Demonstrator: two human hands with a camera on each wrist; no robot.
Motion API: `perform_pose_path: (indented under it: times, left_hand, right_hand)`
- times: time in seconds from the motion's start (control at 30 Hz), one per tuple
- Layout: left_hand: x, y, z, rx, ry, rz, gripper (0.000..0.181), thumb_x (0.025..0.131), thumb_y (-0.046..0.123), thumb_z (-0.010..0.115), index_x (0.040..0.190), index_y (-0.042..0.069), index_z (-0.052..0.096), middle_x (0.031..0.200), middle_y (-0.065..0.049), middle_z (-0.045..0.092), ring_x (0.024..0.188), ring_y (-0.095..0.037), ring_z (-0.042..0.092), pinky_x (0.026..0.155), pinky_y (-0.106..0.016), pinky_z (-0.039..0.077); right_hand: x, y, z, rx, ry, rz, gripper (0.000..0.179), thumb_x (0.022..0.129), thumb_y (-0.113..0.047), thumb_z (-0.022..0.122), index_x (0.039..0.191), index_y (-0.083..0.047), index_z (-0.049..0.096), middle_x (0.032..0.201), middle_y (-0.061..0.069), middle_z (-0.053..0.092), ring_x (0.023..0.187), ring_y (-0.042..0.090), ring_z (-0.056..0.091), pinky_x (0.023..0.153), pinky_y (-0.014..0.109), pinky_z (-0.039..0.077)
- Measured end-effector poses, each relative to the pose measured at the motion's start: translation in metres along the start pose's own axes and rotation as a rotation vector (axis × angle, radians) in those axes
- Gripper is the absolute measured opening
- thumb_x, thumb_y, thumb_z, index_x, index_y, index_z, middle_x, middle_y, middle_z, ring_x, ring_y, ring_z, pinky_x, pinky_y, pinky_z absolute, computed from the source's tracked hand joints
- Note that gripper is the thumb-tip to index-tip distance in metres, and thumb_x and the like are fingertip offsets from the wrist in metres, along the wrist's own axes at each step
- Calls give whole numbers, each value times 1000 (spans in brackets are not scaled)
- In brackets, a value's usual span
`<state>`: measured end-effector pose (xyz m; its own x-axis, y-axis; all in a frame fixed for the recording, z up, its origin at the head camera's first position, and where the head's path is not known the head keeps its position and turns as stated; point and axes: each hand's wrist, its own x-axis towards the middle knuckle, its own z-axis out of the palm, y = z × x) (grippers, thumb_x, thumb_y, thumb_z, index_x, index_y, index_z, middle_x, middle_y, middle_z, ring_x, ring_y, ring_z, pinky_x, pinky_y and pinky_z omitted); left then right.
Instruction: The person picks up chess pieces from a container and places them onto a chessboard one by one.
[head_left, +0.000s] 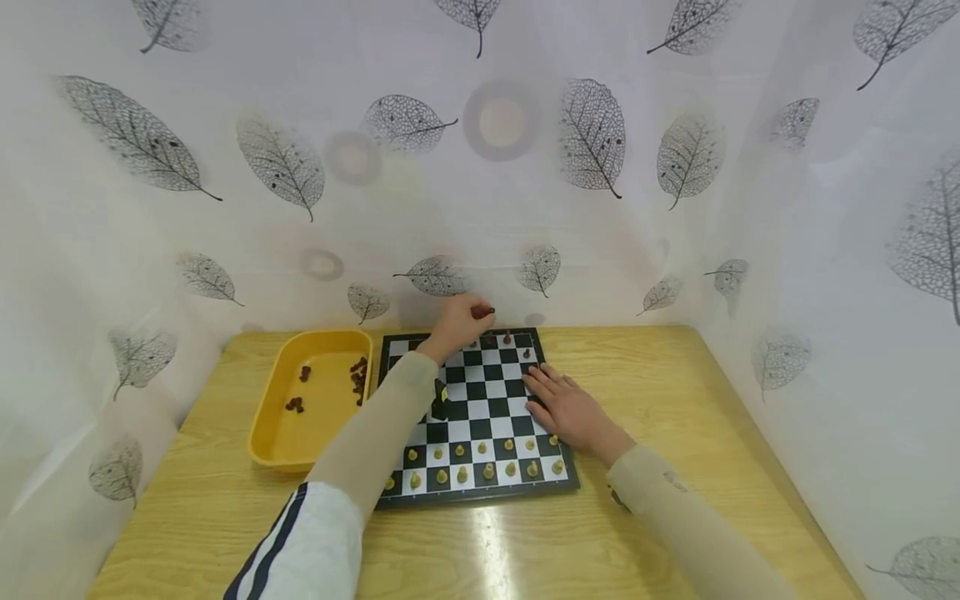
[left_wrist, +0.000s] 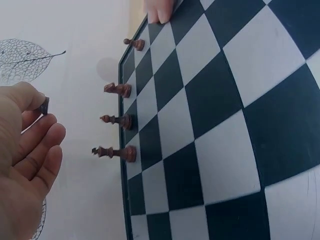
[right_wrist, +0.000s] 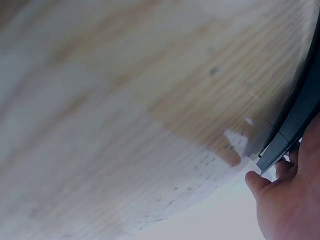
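At the far edge of a black-and-white chessboard point(head_left: 477, 408), my left hand point(head_left: 453, 323) pinches a small dark brown chess piece point(left_wrist: 45, 106) between thumb and forefinger; its other fingers curl loosely. Its kind is hidden by the fingertips. Standing along that far edge in the left wrist view are a brown king point(left_wrist: 112, 153), a bishop point(left_wrist: 118, 120), a knight point(left_wrist: 118, 90) and, nearer the corner, a pawn point(left_wrist: 134, 44). My right hand point(head_left: 567, 410) rests with spread fingers on the board's right edge. Two rows of pale yellow chess pieces point(head_left: 488, 471) line the near side.
Left of the board stands a yellow tray point(head_left: 260, 421) with several brown chess pieces point(head_left: 358, 379) lying in it. Both board and tray sit on a wooden table point(head_left: 645, 367). A white leaf-print curtain point(head_left: 420, 208) hangs behind and at the sides.
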<state>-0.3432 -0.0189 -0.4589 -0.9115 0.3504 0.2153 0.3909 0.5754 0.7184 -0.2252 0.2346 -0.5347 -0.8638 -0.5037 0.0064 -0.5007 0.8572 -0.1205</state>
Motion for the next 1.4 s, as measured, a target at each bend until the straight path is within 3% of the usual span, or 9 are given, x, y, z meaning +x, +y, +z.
perform_pose_path:
  times: [0.2,0.57,0.67,0.87,1.17,1.4]
  left_hand:
    - [5,3,13,5,-20,27,22,98,15,70,114,1,78,108,-13,77,98,-27,71,87,-41,60]
    - [16,11,31,-47,-66,-49,25,101,16,68,120,1,76,108,-12,79,93,-25,73,82,-40,61]
    - [19,12,36,-20,-90,-66,27,103,16,67,124,2,75,109,-11,78,94,-24,73,83,-40,61]
    - [24,14,47,65,-122,-37,26,103,15,67,124,3,76,113,-11,78,99,-24,73,87,-39,61]
    - [27,12,59,113,-169,-36,22,103,17,68,120,6,77,114,-9,77,103,-23,71,88,-37,60]
    - [27,11,61,133,-171,-21,23,102,16,69,121,5,78,116,-10,77,108,-25,72,93,-40,60]
  right_hand:
    - [0,2,1,3,2,-6,63,113,-50,35,164,-12,38,171,11,35,161,35,26,127,56,31]
    - [-1,3,1,14,20,-13,62,113,-47,39,163,-11,40,171,12,36,161,35,27,125,58,34]
    - [0,3,1,13,8,-11,62,113,-48,37,163,-12,39,171,11,35,162,34,26,126,57,33]
    - [0,3,0,-3,-10,-13,63,113,-49,35,164,-12,38,172,11,34,162,35,25,127,57,32]
    - [0,3,0,12,-25,-8,63,113,-49,34,165,-13,35,172,10,32,162,34,23,128,56,30]
    - [2,2,1,0,-10,-17,63,113,-49,35,164,-12,37,172,11,34,162,35,25,128,55,30]
